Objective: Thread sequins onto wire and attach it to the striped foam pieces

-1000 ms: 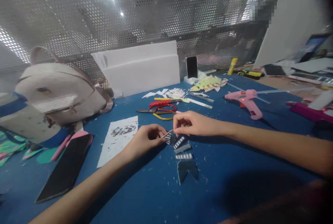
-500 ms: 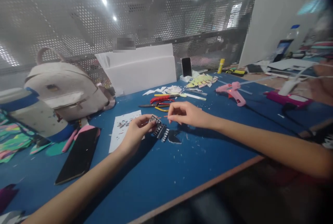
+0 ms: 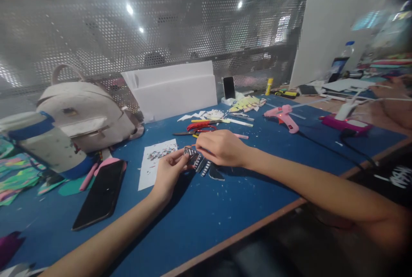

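the right hand [image 3: 222, 148] (near a striped piece [image 3: 190, 152]) partly hides scissors [image 3: 184, 133]

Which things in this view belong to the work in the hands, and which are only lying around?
Likely part of the work:
striped piece, held in the left hand
dark fin-like piece, near the right hand
perhaps the pink glue gun

Apparently only lying around:
pale backpack
blue-and-white tumbler
black phone near the tumbler

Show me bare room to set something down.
Mostly bare: the near table between left forearm and front edge; also between right forearm and pink glue gun. Crowded: behind the right hand, with scissors and paper scraps.
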A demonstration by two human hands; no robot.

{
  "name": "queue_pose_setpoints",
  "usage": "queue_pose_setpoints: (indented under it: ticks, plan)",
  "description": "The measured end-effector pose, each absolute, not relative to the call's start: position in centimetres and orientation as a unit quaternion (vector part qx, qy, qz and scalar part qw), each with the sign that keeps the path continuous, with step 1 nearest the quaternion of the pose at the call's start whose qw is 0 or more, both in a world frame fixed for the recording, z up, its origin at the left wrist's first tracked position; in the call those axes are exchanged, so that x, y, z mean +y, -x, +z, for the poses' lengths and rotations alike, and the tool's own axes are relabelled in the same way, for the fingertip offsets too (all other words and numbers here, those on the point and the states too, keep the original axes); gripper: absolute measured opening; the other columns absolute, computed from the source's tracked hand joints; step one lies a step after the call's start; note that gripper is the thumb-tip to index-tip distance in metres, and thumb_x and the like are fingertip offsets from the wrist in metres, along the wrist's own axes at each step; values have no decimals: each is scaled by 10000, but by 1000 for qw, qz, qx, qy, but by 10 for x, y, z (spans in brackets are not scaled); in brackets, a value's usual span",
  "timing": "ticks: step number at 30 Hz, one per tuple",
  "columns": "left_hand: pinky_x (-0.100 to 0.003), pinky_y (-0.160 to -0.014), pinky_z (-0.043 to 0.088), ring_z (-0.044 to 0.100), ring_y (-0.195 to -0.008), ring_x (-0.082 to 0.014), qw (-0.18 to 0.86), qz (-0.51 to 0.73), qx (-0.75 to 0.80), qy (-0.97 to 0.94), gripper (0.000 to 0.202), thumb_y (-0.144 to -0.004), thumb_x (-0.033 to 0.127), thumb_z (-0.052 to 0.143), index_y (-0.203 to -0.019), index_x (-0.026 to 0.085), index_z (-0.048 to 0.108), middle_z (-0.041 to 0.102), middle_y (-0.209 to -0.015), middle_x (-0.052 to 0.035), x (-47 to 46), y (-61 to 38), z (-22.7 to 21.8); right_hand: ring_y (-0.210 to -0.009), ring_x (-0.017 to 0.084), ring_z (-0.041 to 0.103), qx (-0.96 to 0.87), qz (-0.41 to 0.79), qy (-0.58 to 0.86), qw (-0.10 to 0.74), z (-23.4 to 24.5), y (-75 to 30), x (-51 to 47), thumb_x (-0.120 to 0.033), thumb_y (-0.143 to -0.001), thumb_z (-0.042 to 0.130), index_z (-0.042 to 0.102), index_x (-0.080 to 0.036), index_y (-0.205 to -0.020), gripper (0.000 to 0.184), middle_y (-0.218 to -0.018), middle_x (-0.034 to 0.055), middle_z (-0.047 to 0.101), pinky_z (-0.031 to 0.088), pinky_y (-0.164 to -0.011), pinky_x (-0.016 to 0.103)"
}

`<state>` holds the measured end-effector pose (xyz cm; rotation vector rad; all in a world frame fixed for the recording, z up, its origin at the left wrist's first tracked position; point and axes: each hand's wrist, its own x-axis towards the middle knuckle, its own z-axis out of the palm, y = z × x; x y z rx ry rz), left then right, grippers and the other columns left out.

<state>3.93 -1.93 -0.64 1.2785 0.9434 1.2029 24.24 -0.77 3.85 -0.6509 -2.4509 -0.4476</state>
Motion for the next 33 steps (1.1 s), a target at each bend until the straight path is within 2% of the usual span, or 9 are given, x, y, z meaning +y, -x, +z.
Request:
queue_pose_setpoints:
  ticks: [6,11,17,25,33]
  plan:
    - [-343,-732,613,717,-871,-244,553,521,393,-518,512,-744,355,781,-1161,83,660,763,-965,-120,-21,-39,-11,-776,160,546,-916,-211,221,259,21,-246,0,-157,-960,419,578,-128,-911,170,-854,75,633,352,-629,297]
    - [-340,-735,616,719,-804,-215,548,533,394,-510,434,-732,336,793,-1064,85,669,766,-880,-88,-21,-39,-13,-788,166,548,-916,-227,216,249,20,-245,-4,-112,-936,422,578,-124,-916,158,-866,79,635,355,-636,298]
    - [-326,-684,615,717,-796,-222,545,533,397,-511,367,-682,328,824,-947,108,695,762,-831,-63,-23,-40,-12,-780,165,531,-909,-250,221,250,21,-243,-8,-112,-945,402,574,-126,-923,174,-863,79,620,359,-656,300]
    - [-295,-654,590,709,-784,-223,543,518,402,-525,419,-665,368,830,-975,100,744,765,-874,-91,-25,-40,-9,-787,165,519,-902,-274,233,238,20,-244,-5,-105,-939,409,571,-118,-947,163,-887,78,610,349,-664,298]
    - [-272,-621,585,704,-747,-205,545,508,405,-531,387,-699,375,807,-959,93,754,761,-843,-82,-27,-41,-5,-746,162,489,-911,-301,198,200,24,-242,3,-93,-952,390,567,-124,-917,182,-863,64,606,322,-648,304]
